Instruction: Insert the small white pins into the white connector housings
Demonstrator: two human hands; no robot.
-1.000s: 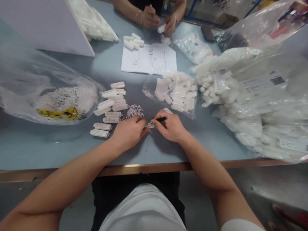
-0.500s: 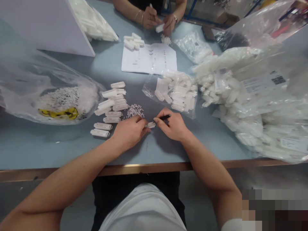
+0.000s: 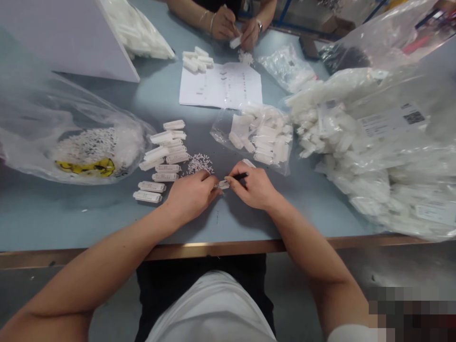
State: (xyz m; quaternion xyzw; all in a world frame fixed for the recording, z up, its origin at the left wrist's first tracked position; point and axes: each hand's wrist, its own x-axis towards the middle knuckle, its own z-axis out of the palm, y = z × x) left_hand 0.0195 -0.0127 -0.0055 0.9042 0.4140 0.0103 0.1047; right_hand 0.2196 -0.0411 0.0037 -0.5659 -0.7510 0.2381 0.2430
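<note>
My left hand (image 3: 192, 192) is closed on a small white plastic piece (image 3: 223, 185) with a row of slots, held just above the table. Between the fingers of my right hand (image 3: 253, 186) is a thin black tool like a pen or tweezers (image 3: 239, 176); its tip is too small to make out. The right fingertips are at the right end of the white piece. A pile of tiny white pins (image 3: 200, 163) lies just beyond my left hand. To the left, several white slotted plastic pieces (image 3: 147, 196) lie in a loose column.
An open clear bag of white parts (image 3: 270, 137) lies beyond my right hand. Large filled bags (image 3: 370, 142) crowd the right side; a bag of tiny pieces (image 3: 89, 147) lies left. Across the table, a co-worker's hands (image 3: 237, 31) work behind a printed sheet (image 3: 217, 90).
My right hand has shifted slightly left with the black tool, closer to the white piece. My left hand stays in place. The co-worker's hands have moved a little.
</note>
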